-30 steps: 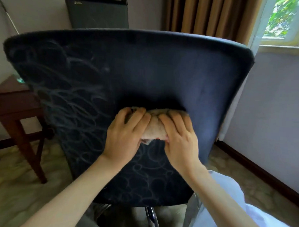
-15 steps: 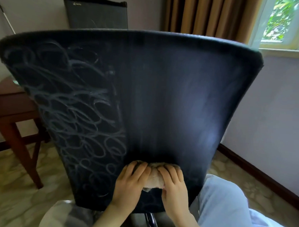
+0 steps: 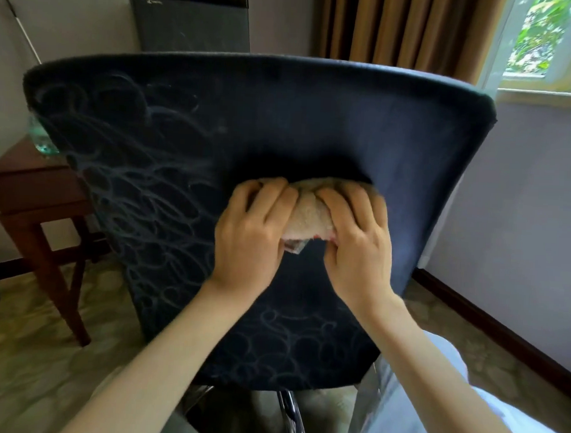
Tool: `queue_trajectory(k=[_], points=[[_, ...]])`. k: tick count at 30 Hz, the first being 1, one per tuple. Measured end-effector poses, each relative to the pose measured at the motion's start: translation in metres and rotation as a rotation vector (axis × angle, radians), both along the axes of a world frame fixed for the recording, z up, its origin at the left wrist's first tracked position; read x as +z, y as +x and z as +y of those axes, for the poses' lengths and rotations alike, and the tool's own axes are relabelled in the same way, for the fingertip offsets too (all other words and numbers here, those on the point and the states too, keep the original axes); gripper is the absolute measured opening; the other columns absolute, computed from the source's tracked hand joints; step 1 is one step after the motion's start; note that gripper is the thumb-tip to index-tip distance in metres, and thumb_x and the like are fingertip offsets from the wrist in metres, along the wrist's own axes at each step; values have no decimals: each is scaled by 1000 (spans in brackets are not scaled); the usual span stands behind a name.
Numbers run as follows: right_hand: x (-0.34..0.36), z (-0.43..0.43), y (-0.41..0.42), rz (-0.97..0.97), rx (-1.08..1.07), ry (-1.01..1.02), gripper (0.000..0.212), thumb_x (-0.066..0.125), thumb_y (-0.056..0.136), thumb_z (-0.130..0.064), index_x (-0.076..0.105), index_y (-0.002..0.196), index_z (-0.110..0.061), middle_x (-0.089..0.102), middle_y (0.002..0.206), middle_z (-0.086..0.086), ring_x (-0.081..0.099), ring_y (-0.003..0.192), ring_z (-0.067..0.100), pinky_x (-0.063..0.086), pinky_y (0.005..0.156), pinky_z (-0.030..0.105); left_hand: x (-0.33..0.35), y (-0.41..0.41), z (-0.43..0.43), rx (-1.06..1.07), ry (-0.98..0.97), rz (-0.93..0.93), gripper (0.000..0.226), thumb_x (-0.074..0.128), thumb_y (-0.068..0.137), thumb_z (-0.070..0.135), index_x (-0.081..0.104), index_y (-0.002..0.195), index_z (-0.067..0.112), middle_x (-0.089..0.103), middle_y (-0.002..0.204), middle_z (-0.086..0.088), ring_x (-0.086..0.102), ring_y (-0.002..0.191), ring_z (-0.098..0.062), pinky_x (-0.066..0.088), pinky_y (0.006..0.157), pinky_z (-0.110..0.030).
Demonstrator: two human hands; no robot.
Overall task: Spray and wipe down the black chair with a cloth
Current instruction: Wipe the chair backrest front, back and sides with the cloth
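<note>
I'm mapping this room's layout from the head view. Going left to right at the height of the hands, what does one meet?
wooden side table → left hand → cloth → right hand → wall

Half-hidden cloth (image 3: pixel 307 214) (under fingers (image 3: pixel 276 198))

Hands (image 3: pixel 250 237) and cloth (image 3: pixel 310 214) higher on chair back (image 3: pixel 314 119)
</note>
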State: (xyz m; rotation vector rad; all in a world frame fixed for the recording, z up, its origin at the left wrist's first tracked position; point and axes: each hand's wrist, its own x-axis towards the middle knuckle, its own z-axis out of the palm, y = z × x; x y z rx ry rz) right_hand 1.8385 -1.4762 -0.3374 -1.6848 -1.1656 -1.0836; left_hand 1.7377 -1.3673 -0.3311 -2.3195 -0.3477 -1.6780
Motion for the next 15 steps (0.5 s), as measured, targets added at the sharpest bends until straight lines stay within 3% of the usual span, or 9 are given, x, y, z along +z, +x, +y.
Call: queue_trajectory(k=[7,10,13,15], points=[[-127,-1,7,159,9,-173,50,40,69,2,52,117,-10,51,118,3,48,107,27,40,100,30,-124,8,2,-64,-90,130,26,61,83,11,60,109,13,67,107,-4,57,101,-26,56,78,-33],[-163,-1,3,235,11,-196,48,36,70,-1,52,114,-13,50,116,0,48,106,24,37,101,26,-161,9,0,-49,-105,180,20,58,84,10,67,102,12,68,105,-4,55,102,-24,56,78,-35],[-182,-2,2,310,18,-230,51,48,66,7,55,112,-14,53,115,-2,48,106,20,34,101,21,-177,9,-2,-28,-126,233,19,58,82,9,73,94,11,70,100,-3,54,101,-22,57,78,-35],[-187,-7,0,360,37,-310,67,63,54,17,56,112,-16,52,115,-5,48,107,19,37,98,19,-183,4,-6,-43,-157,293,19,66,75,8,75,91,12,70,97,-1,52,99,-19,58,75,-33]])
